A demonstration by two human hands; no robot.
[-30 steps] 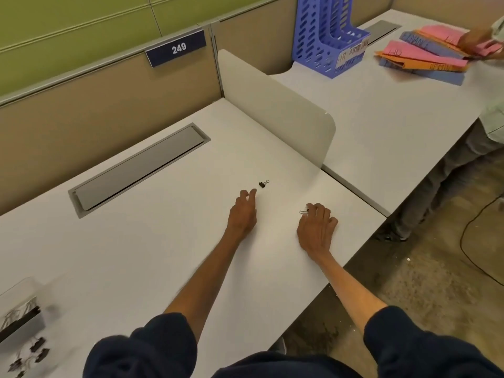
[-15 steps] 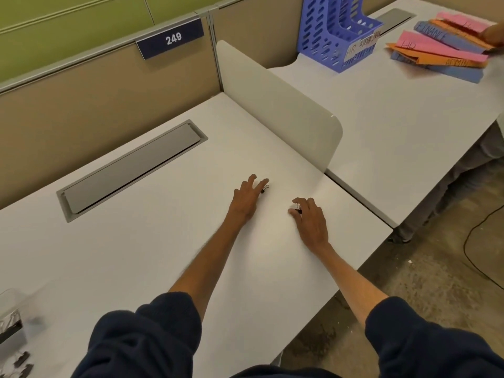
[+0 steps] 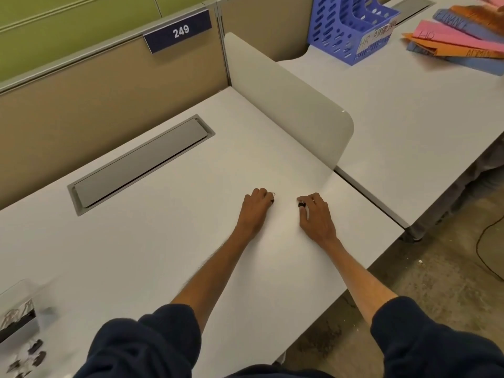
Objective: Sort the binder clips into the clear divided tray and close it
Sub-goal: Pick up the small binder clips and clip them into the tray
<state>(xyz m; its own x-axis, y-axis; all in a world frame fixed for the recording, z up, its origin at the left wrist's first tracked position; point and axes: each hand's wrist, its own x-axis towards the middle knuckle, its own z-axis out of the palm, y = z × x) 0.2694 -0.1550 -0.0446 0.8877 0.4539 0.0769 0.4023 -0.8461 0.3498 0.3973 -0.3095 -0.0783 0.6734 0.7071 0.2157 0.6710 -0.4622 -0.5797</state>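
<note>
On the white desk (image 3: 163,255): my left hand (image 3: 255,211), fingers curled round one small black binder clip (image 3: 272,198); my right hand (image 3: 317,218), fingertips pinching a second black clip (image 3: 301,204); clear divided tray (image 3: 19,301) well apart at near-left edge, loose clips (image 3: 34,353) beside it.

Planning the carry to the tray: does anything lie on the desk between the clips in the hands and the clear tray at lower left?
Nothing visible does. The left hand pinches one binder clip and the right hand another; only bare desk lies between them and the clear tray.
</note>
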